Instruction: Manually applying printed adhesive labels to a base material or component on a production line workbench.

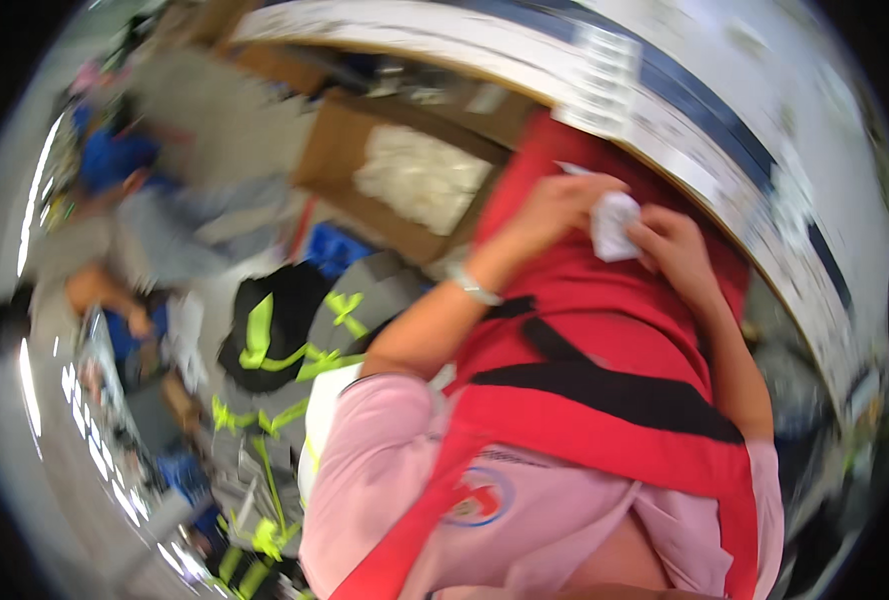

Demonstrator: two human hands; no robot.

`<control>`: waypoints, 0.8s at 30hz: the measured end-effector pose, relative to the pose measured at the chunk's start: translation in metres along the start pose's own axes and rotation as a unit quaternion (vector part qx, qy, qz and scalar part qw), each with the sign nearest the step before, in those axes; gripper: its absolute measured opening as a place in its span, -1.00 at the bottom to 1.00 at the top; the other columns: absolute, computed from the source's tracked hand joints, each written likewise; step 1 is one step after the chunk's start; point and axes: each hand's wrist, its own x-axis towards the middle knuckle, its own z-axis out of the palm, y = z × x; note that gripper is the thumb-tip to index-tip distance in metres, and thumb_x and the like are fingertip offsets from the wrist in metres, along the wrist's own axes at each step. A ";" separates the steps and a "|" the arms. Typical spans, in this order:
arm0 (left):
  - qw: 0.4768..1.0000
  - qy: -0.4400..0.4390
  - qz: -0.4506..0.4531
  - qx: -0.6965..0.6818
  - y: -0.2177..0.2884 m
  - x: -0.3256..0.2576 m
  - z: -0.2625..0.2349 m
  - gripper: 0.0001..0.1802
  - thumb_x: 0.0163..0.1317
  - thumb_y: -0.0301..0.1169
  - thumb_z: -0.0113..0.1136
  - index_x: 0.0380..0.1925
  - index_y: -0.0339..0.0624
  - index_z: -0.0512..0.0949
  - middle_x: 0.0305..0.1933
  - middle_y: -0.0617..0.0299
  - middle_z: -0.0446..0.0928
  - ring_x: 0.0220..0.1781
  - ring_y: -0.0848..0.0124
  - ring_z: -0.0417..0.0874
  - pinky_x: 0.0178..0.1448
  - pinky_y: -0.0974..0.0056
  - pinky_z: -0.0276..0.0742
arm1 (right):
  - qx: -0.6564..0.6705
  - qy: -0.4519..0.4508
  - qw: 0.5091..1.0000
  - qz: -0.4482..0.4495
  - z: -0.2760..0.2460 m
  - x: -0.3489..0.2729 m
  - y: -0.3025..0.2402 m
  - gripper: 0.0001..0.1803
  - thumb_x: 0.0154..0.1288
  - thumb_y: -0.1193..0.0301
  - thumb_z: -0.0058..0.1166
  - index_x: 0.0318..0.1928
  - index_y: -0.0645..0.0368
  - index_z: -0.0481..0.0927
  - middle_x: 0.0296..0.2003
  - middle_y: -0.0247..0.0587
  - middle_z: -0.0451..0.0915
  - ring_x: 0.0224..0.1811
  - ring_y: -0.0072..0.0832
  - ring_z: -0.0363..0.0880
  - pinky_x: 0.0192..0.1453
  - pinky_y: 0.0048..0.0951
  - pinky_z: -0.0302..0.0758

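Observation:
My left hand (573,203) and my right hand (673,240) are close together over the red apron on my lap. Between them is a small white bundle (615,227) with faint marks, perhaps folded or rolled; motion blur hides its kind. Right thumb and fingers pinch its side, while the curled left fingers grip its upper left edge. A thin pale tip (572,169) pokes out past the left hand; what it belongs to I cannot make out.
A long white worktable (505,62) crosses ahead, with a stack of white pieces (602,80) at its edge. Left of my knees stands a cardboard box (340,145) of whitish items. Grey-black bundles with yellow-green straps (295,340) lie at my left. Other people (125,165) sit farther left.

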 end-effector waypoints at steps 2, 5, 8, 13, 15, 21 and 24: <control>1.000 -0.029 -0.007 -0.007 0.002 -0.006 -0.001 -0.63 0.30 -0.34 0.11 0.05 -0.30 0.51 -0.03 0.13 0.57 -0.06 0.42 0.61 -0.01 0.32 0.55 | 0.061 0.002 0.998 -0.003 0.007 0.002 -0.006 -0.83 0.30 0.35 0.08 -0.36 0.19 0.56 -0.63 -0.46 0.42 -0.64 -0.74 0.32 -0.58 -0.66 0.21; 0.998 -0.011 -0.024 0.057 -0.006 -0.009 0.002 -0.73 0.20 -0.50 0.23 -0.10 -0.36 0.59 -0.25 0.22 0.62 -0.32 0.55 0.59 -0.26 0.47 0.52 | 0.093 0.043 0.995 -0.002 0.010 -0.004 -0.008 -0.79 0.31 0.32 0.10 -0.31 0.23 0.59 -0.60 -0.42 0.49 -0.58 -0.75 0.42 -0.51 -0.66 0.36; 0.998 0.014 -0.027 0.045 -0.010 -0.002 0.012 -0.81 0.18 -0.50 0.25 -0.22 -0.38 0.63 -0.38 0.25 0.63 -0.45 0.60 0.55 -0.36 0.50 0.48 | 0.119 0.039 0.992 -0.002 0.004 -0.007 0.000 -0.81 0.29 0.35 0.11 -0.26 0.25 0.59 -0.54 -0.40 0.53 -0.52 -0.73 0.46 -0.44 -0.65 0.40; 0.996 0.007 -0.039 0.080 -0.004 0.002 0.017 -0.86 0.17 -0.50 0.27 -0.30 -0.36 0.65 -0.45 0.26 0.62 -0.53 0.63 0.52 -0.45 0.51 0.43 | 0.034 0.154 0.979 -0.127 -0.006 -0.010 -0.005 -0.84 0.23 0.43 0.16 -0.22 0.26 0.59 -0.44 -0.35 0.56 -0.39 -0.66 0.50 -0.28 -0.60 0.44; 0.994 0.005 -0.051 0.100 -0.001 0.004 0.021 -0.88 0.15 -0.52 0.28 -0.33 -0.35 0.65 -0.47 0.28 0.61 -0.53 0.64 0.51 -0.45 0.52 0.42 | -0.042 0.136 0.971 -0.192 -0.010 -0.007 -0.006 -0.86 0.19 0.45 0.18 -0.28 0.27 0.61 -0.42 -0.30 0.57 -0.36 -0.59 0.51 -0.25 -0.56 0.45; 0.996 -0.045 -0.083 0.004 -0.011 0.011 0.002 -0.59 0.38 -0.20 0.03 -0.34 -0.39 0.63 -0.48 0.15 0.60 -0.52 0.49 0.57 -0.39 0.45 0.48 | -0.109 0.143 0.958 -0.223 -0.022 -0.012 -0.013 -0.91 0.25 0.49 0.11 -0.31 0.25 0.61 -0.41 -0.32 0.57 -0.34 -0.61 0.53 -0.26 -0.59 0.46; 0.995 -0.039 -0.064 0.064 -0.009 0.018 0.002 -0.43 0.43 -0.05 -0.13 -0.26 -0.42 0.63 -0.43 0.10 0.61 -0.46 0.45 0.59 -0.37 0.42 0.50 | 0.036 0.221 0.969 -0.101 -0.044 -0.015 -0.018 -0.84 0.28 0.39 0.10 -0.29 0.25 0.62 -0.53 -0.34 0.57 -0.55 -0.69 0.52 -0.49 -0.65 0.47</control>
